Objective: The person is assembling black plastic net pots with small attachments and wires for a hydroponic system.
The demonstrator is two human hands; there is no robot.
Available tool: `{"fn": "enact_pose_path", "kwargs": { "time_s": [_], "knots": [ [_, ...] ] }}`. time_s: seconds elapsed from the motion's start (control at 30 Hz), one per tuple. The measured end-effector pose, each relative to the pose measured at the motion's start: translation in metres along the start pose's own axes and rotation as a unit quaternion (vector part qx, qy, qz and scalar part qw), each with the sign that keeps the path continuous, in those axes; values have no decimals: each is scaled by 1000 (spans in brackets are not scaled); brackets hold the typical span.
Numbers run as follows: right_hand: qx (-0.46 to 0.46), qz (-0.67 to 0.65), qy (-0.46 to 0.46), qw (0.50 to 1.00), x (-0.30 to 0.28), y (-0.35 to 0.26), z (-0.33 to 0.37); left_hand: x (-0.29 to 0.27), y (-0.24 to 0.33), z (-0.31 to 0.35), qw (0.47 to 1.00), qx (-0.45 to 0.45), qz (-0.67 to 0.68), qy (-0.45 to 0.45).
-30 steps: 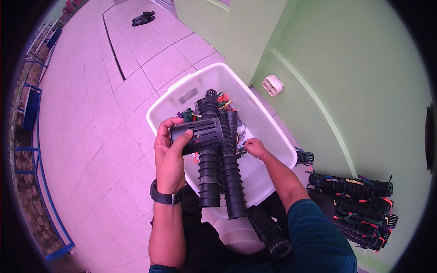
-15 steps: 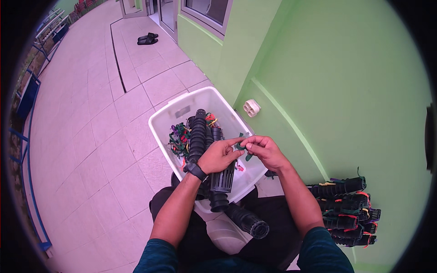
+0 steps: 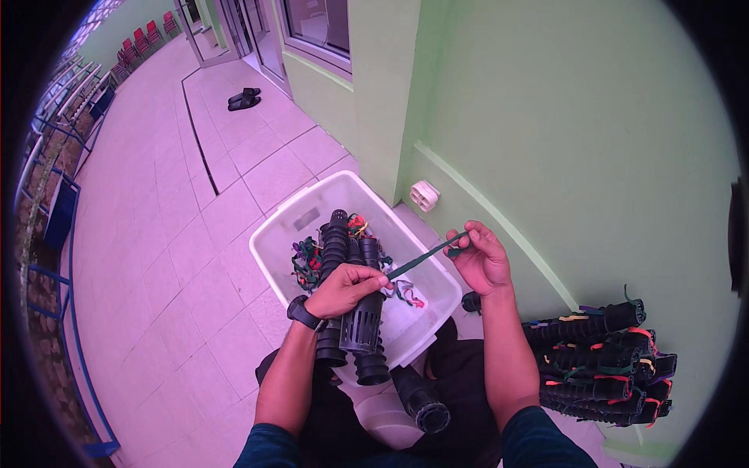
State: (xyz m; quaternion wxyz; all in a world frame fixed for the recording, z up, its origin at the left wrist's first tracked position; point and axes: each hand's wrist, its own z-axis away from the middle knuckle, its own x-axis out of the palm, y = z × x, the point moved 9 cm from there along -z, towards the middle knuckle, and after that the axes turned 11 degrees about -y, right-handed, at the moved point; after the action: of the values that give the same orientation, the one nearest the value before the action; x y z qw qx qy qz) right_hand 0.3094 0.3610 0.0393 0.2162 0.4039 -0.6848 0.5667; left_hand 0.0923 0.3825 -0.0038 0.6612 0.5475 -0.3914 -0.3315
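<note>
A dark green fabric strip (image 3: 425, 257) is stretched between my two hands above a white plastic bin (image 3: 265, 248). My left hand (image 3: 349, 290), with a black watch at the wrist, pinches the strip's lower end. The upper end is gripped in the fingers of my right hand (image 3: 480, 257), where a short loop hangs. Beneath my left hand, black ribbed plastic tubes (image 3: 335, 243) lie across the bin, one with a slotted section (image 3: 361, 327). Tangled coloured strips (image 3: 306, 261) lie beside the tubes, and a few loose strips (image 3: 407, 295) rest on the bin's floor.
Another black tube (image 3: 421, 402) lies near my legs. To the right, a stack of black tubes (image 3: 597, 363) tied with coloured strips stands by the green wall (image 3: 562, 156). A white wall fitting (image 3: 424, 196) juts out beyond the bin. Black slippers (image 3: 244, 99) lie on the tiled floor.
My hands have moved apart, the right one up and to the right, drawing the bunched green strip out to a straight length. The view has shifted slightly.
</note>
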Motion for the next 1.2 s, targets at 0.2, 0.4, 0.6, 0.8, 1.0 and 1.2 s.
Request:
{"fn": "enact_pose_path", "kwargs": {
  "time_s": [0.2,0.4,0.6,0.8,1.0,1.2],
  "knots": [
    [-71,-43,-6,997,10,-28,6,3,-10,-2,995,-96,15,-16],
    [-103,155,100,977,-6,-49,12,-22,-12,4,991,-79,36,99],
    [-25,423,161,891,-8,-21,4,-53,-16,21,907,2,303,291],
    [19,448,139,883,24,33,-13,-44,-8,18,879,53,404,250],
    [14,394,176,902,37,64,-21,-54,-21,22,898,66,298,318],
    [-7,387,206,899,34,72,-18,-15,-32,11,879,-25,393,268]
  ]
}}
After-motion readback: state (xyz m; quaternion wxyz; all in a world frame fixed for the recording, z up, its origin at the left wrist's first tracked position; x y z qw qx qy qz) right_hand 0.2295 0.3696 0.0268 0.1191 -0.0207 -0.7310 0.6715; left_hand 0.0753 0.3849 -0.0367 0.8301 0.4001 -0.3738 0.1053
